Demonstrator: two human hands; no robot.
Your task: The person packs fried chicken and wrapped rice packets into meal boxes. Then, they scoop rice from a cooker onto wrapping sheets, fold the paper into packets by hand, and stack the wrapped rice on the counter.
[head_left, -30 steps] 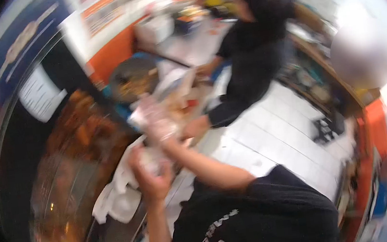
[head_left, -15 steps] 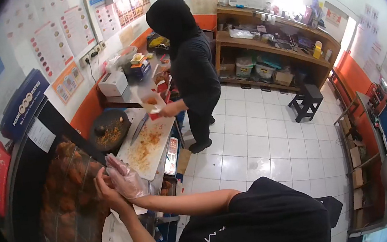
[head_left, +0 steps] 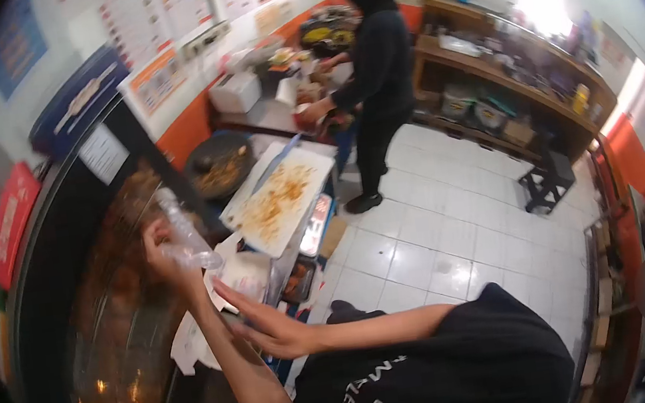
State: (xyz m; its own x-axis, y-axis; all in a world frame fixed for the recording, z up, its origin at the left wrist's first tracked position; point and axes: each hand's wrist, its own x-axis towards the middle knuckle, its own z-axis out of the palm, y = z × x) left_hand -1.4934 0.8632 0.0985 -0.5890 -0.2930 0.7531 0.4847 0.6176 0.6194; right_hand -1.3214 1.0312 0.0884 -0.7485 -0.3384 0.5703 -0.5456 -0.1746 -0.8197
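1. The glove (head_left: 177,219), thin and clear, is at the left hand (head_left: 160,252), in front of the case (head_left: 117,331) and to the side of the board (head_left: 317,160). Its lower end lies near the wrist, over the edge of the paper (head_left: 247,273).
2. The left hand's fingers are curled in and look closed on the film. How much of it they pinch, and whether the thumb presses from behind, cannot be told at this blur.
3. The right hand (head_left: 278,333) is bare, its fingers straight and its thumb spread away from them. It grips nothing. In the view its fingertips meet the left forearm (head_left: 227,346); whether they touch it cannot be told.
4. The glove should weigh next to nothing, so the hold needs little force. Being soft and limp, it cannot carry its own shape: it folds, twists and follows whichever part is pinched.
5. The film looks slick, more so if greasy, and may slide between the fingertips. It may also cling to skin.
6. It is likely to tear or stretch under a sharp pull. The gathered cuff, near the wrist, seems the best place to take hold, with a broad pinch of thumb and fingers; single fingertips of the film would be weaker.
7. The knife (head_left: 279,161) on the board lies well apart from the glove, so its edge is no present risk.
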